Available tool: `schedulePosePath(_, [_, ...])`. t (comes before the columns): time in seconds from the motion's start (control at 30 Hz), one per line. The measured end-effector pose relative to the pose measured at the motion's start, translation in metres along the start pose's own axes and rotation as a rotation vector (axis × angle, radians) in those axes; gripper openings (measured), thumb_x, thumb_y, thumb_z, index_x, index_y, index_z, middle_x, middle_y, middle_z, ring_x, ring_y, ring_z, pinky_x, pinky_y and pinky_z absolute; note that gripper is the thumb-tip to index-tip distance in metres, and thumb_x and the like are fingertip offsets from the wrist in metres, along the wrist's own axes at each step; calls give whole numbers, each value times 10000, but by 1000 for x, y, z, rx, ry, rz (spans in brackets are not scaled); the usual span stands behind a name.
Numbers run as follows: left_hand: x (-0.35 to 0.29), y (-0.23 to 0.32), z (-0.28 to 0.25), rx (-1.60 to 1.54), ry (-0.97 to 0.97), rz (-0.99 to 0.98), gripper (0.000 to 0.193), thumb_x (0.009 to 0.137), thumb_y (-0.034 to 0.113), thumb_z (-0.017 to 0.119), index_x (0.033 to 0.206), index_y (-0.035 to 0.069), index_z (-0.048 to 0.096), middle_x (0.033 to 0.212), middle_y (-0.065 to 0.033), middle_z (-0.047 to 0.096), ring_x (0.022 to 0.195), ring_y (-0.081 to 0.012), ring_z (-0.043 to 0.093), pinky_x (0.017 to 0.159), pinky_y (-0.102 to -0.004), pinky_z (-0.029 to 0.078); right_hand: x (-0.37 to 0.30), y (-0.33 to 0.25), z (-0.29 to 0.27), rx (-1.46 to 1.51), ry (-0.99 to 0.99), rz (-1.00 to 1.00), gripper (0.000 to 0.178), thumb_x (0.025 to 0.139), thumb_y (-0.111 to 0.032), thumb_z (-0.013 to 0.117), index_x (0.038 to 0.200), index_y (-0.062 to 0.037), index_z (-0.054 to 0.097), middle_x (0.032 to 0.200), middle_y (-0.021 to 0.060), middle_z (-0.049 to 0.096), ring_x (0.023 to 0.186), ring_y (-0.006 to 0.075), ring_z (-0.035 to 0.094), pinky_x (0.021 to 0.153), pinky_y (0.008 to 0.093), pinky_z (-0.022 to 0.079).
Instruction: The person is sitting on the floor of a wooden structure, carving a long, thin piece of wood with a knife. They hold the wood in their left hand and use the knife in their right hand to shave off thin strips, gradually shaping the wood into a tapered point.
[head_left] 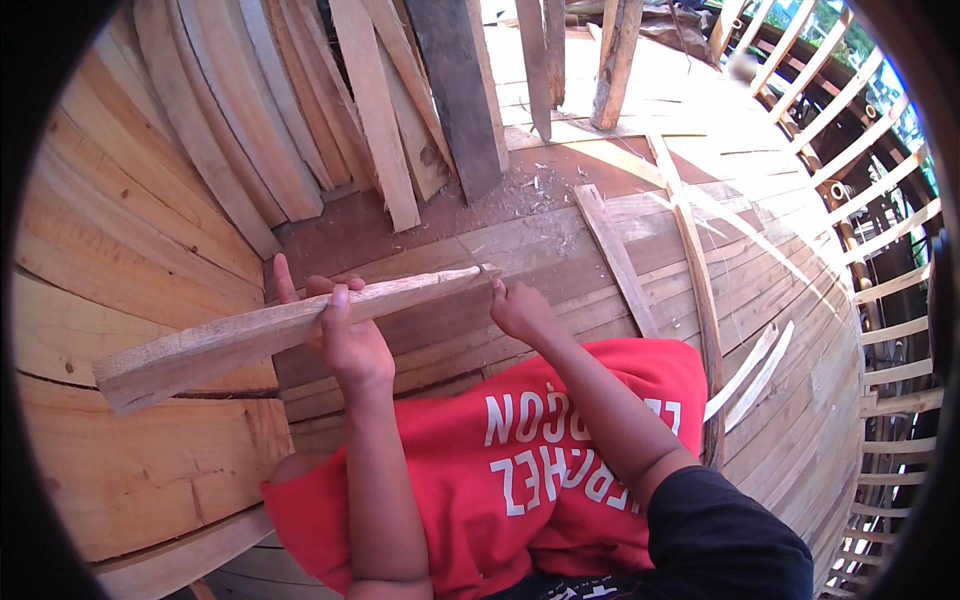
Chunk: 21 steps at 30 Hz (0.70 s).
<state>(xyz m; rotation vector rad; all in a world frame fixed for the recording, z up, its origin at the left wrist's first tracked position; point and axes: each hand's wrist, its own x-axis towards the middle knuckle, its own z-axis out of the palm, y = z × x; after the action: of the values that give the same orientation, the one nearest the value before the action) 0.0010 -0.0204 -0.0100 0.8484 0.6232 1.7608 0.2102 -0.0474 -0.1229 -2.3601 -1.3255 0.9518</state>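
Note:
A long wooden board (230,335), tapering toward its right end, slants across in front of me. My left hand (345,330) is closed on its middle, with the thumb on top and the index finger raised. My right hand (520,312) is at the tapered end, fingers closed on a thin, dark, blade-like tool (474,254) seen nearly edge-on. The tool crosses the board's tip; its exact kind is not clear. The upper edge near that tip looks pale and rough. Red cloth (430,450) with white lettering lies over my lap, under my forearms.
Wooden planks (230,110) stand upright at the far left, beside a curved plank wall (130,270). Wood shavings (535,185) litter the plank floor (780,460). A loose board (615,260) and a long strip (690,270) lie to the right. Slatted ribs (895,330) line the right side.

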Motion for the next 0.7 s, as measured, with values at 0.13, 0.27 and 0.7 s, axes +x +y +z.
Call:
schedulePosePath(0.13, [-4,-6,1,-5,205,-13,752,840,130,665,1471,60,261,1049,-64,553,990,-189,559,971,-374,427,-5,-6,-6,3,-7,23,595,1010,-413,310,1044,66,661,1064,325,637,1061,470,597,951,526,449])
schedulePosePath(0.27, [-3,2,18,41,413,-5,721,840,227,739,1405,25,338,1066,-95,555,1082,-200,559,1025,-390,418,-6,-7,-9,43,-28,16,589,1008,-419,314,1079,60,649,1109,324,624,1091,465,584,967,522,442])
schedulePosePath(0.7, [-1,5,25,115,464,-71,431,852,160,756,1160,61,472,941,-20,540,893,-124,532,906,-314,441,12,13,2,49,37,61,646,1002,-468,331,998,87,662,1041,334,634,1061,479,588,955,518,443])
